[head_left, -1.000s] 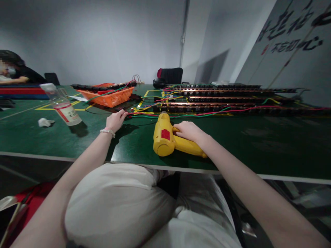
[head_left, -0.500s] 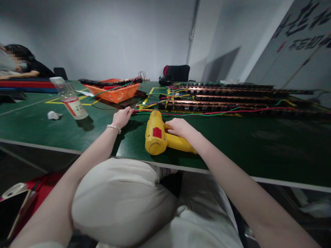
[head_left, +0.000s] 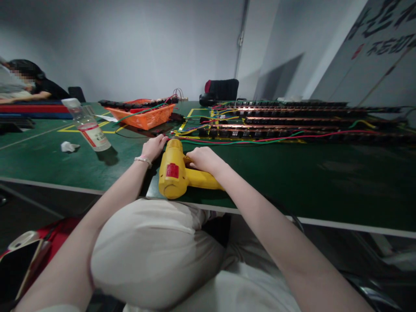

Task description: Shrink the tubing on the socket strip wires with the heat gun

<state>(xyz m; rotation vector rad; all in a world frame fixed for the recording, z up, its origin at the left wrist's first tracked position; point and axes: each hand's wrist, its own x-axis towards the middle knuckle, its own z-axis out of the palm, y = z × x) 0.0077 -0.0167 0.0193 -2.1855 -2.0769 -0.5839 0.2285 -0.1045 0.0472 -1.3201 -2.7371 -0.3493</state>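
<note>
My right hand (head_left: 203, 159) is closed round the handle of a yellow heat gun (head_left: 173, 173), whose nozzle points away from me across the table. Left of the nozzle, my left hand (head_left: 155, 148) is closed with fingertips pinched on the ends of thin wires (head_left: 201, 139); the exact grip is partly hidden. Red and green lengths of these wires run off to the right, along long black strips with copper bars (head_left: 253, 130). The nozzle tip lies close beside my left fingertips, near the wire ends.
An orange basket (head_left: 147, 118) with a black strip across it stands behind my left hand. To the left are a tilted-looking clear bottle (head_left: 94, 134) and crumpled white tissue (head_left: 69, 147). A co-worker (head_left: 48, 89) sits at far left. The green table's (head_left: 292, 182) front edge is near my legs.
My right hand has moved the heat gun to the left, so its nozzle is now nearer my left fingertips. My left hand has stayed almost in place.
</note>
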